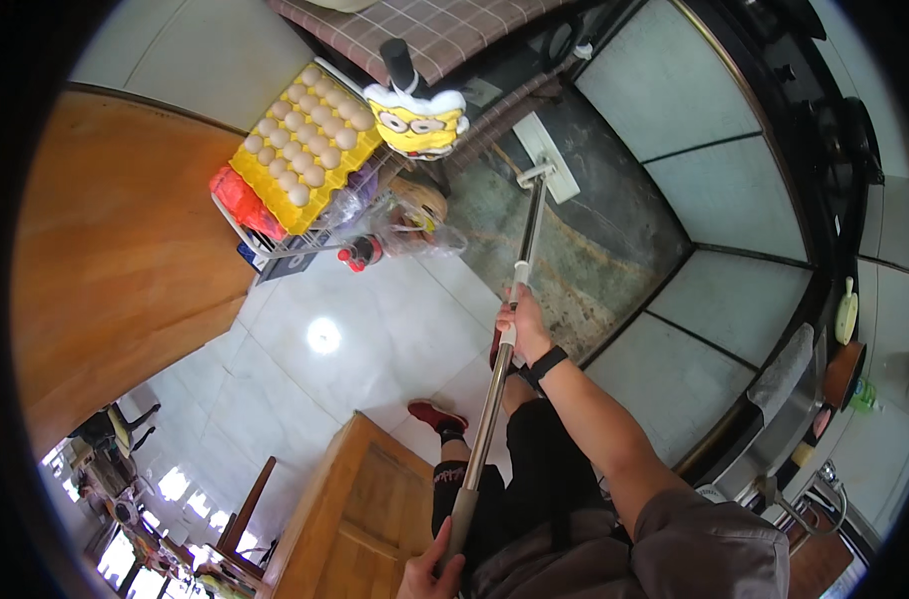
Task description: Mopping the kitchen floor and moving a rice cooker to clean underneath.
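Note:
A flat mop with a long metal pole (pixel 486 419) slants from my body towards the kitchen floor. My right hand (pixel 528 322) grips the pole partway along, near its white plastic collar. Lower down, my left hand (pixel 432 569) is wrapped around the grey grip (pixel 462 524) at the top end. The white rectangular mop head (pixel 545 156) lies on the dark, stained stone-patterned floor (pixel 604 247), close to the cabinets. A white swivel joint (pixel 542 171) links pole and head. Whatever pad is under the head is hidden.
A wire rack (pixel 274 247) at the left bears a yellow tray of eggs (pixel 297 142). Beside it are a red-capped bottle (pixel 359 253), plastic bags (pixel 424 224) and a yellow cartoon-faced cover (pixel 417 123). Pale cabinets (pixel 709 172) line the right; a wooden door (pixel 372 509) stands near my legs.

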Available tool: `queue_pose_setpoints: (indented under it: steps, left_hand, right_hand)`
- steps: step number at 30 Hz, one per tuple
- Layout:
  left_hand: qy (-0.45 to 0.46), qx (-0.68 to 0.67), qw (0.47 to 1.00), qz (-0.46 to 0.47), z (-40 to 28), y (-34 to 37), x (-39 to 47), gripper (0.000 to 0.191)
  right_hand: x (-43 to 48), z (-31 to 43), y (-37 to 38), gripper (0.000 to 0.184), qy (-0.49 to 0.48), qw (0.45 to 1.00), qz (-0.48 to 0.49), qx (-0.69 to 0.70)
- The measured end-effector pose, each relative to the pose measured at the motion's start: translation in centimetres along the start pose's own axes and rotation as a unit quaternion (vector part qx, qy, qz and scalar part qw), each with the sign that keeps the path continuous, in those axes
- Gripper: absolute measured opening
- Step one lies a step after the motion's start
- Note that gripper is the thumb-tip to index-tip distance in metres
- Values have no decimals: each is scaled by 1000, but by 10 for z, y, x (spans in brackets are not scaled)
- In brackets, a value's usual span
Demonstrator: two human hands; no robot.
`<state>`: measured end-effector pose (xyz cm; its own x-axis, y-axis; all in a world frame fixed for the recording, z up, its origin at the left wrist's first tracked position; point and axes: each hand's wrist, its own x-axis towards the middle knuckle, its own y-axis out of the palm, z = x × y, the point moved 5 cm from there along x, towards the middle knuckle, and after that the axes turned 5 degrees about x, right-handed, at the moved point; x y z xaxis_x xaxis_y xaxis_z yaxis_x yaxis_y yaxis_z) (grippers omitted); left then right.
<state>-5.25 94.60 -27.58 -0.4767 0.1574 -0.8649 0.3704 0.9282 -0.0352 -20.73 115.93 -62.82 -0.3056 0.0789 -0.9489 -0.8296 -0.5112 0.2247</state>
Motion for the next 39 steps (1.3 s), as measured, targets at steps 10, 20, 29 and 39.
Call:
queue_pose_setpoints:
  steps: [10, 20, 29, 39]
  left_hand:
    - [231, 172, 953, -90, 18, 42, 85, 55]
    - [-55, -150, 987, 17, 103, 43, 123, 58]
    - [-255, -403, 878, -41, 104, 3, -44, 27]
    - [-417, -364, 806, -209, 147, -41, -231, 16]
  right_hand:
    - [73, 47, 19, 31, 12, 993, 99, 56]
    - [120, 8, 21, 34, -27, 995, 37, -85]
    - [-2, -96, -30, 40, -90, 902, -89, -414]
    - [-154, -221, -86, 36, 36, 936, -105, -333]
